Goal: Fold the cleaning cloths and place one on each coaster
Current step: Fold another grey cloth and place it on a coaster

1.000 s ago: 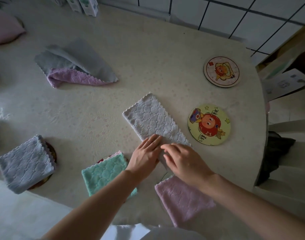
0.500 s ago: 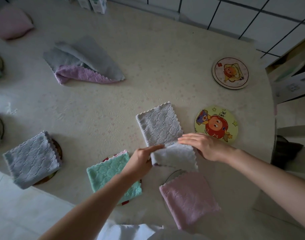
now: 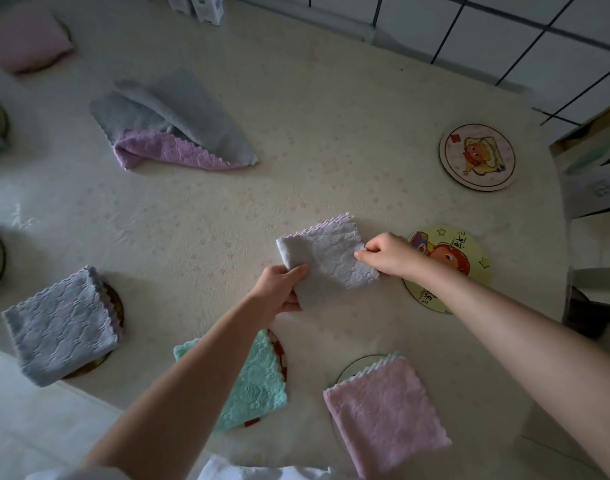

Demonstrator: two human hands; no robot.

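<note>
On yellow coaster [image 3: 471, 259], printed characters [image 3: 458, 241] (illegible)

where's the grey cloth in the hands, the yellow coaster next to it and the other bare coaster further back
grey cloth [image 3: 334, 263]: head view, middle of its folded top face
yellow coaster [image 3: 471, 247]: head view, uncovered printed face towards its right side
pale coaster [image 3: 476, 157]: head view, centre of its printed face

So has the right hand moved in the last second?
Yes. The right hand moved right, toward the yellow coaster: it was clear of it, now it overlaps the coaster's left rim, pinching the grey cloth.
</note>
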